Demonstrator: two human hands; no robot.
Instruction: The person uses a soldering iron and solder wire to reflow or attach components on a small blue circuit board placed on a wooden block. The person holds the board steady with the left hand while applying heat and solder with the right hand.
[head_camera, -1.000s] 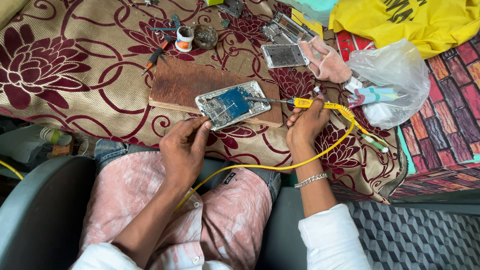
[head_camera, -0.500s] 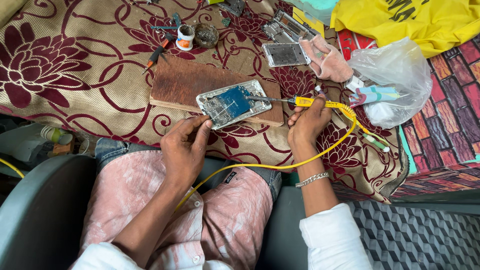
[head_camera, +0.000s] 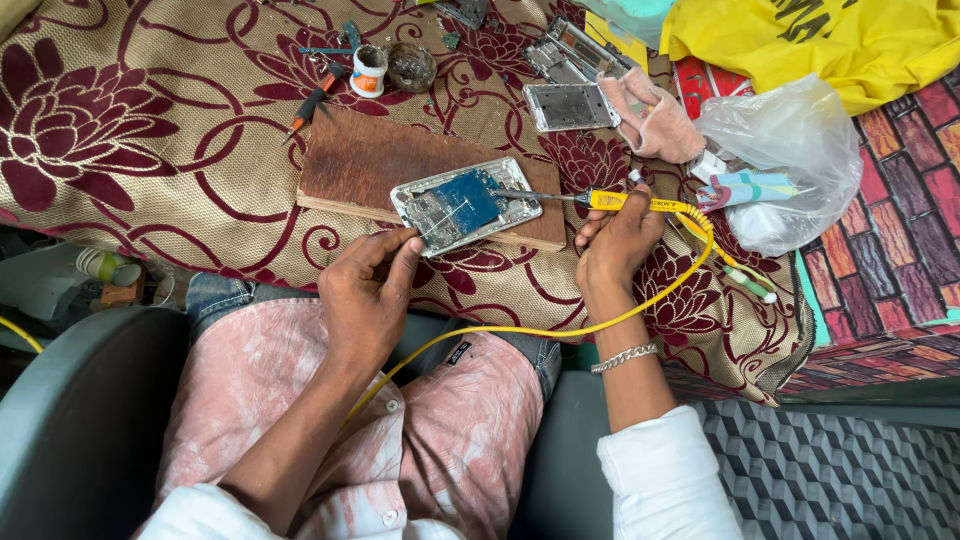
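– Right hand (head_camera: 615, 240)?
– Closed around a yellow soldering iron (head_camera: 625, 202), fingers curled on the handle, metal tip lying over the opened phone (head_camera: 465, 204).
– And the left hand (head_camera: 365, 295)?
– Thumb and forefinger pressed together at the phone's near left corner, pinching something thin; too small to tell what. Other fingers folded under.
– Where exactly is the phone?
– Flat on a wooden board (head_camera: 370, 160), towards its near right edge, blue circuit board (head_camera: 470, 198) facing up. Board resting on a gold and maroon flowered cloth (head_camera: 150, 130).
– Cord?
– Yellow cord (head_camera: 520, 330) looping from the iron's handle, past the right wrist, down across the lap.
– Anything else around?
– Second phone frame (head_camera: 568, 106) beyond the board, pink rag (head_camera: 650, 115) just beside it. Clear plastic bag (head_camera: 790, 160) to the right, yellow bag (head_camera: 830, 40) behind. Small white pot (head_camera: 369, 70) and round tin (head_camera: 411, 66) side by side at the far edge, red-handled screwdriver (head_camera: 312, 100) near them.
– On the right wrist?
– Silver chain bracelet (head_camera: 625, 357).
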